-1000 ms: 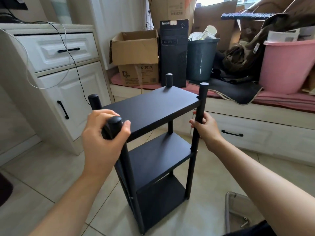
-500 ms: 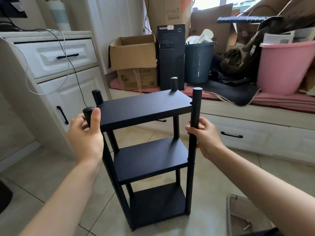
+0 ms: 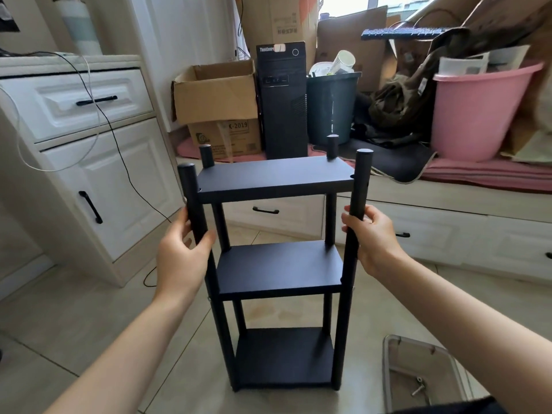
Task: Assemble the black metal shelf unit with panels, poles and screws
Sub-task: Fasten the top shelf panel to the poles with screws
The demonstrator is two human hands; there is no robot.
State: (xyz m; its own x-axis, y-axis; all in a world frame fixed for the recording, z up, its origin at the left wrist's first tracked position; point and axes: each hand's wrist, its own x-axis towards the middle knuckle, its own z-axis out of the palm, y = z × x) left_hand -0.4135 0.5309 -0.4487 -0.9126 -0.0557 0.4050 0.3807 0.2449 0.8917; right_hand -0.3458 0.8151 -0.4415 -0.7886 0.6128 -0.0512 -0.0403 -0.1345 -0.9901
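Observation:
The black metal shelf unit (image 3: 277,265) stands upright on the tiled floor in front of me, with three panels and poles at its corners. My left hand (image 3: 180,255) grips the near left pole (image 3: 194,210) between the top panel (image 3: 276,176) and the middle panel (image 3: 280,268). My right hand (image 3: 372,234) holds the near right pole (image 3: 358,192) at about the same height. The bottom panel (image 3: 285,357) sits close to the floor.
A clear tray (image 3: 424,380) holding a small metal tool lies on the floor at the lower right. A white cabinet (image 3: 89,156) with a hanging cable stands at the left. Behind are cardboard boxes (image 3: 218,97), a computer tower (image 3: 282,100), a dark bin (image 3: 330,106) and a pink tub (image 3: 478,112).
The shelf unit has turned from a slanted pose to square and upright before me. My left hand slid from the pole's top down below the top panel.

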